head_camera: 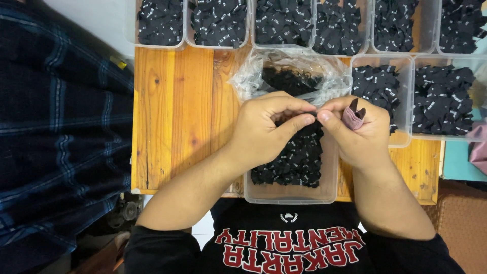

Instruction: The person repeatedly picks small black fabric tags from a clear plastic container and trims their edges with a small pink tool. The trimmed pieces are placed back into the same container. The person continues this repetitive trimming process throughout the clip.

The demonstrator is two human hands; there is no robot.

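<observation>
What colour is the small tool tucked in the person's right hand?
The small tool in the right hand has a dusty pink body with dark tips, seen in the head view.

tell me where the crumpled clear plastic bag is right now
In the head view, the crumpled clear plastic bag lies at the centre of the wooden table, just beyond the two hands, below the row of clear plastic tubs of black labels.

Black shirt [289,248], red-and-white lettering

A tub of small cloth labels [297,162] sits on the table [177,116], close to the person. A plastic bag [291,73] lies just behind it. More tubs of labels [284,23] line the far edge and the right side.
</observation>
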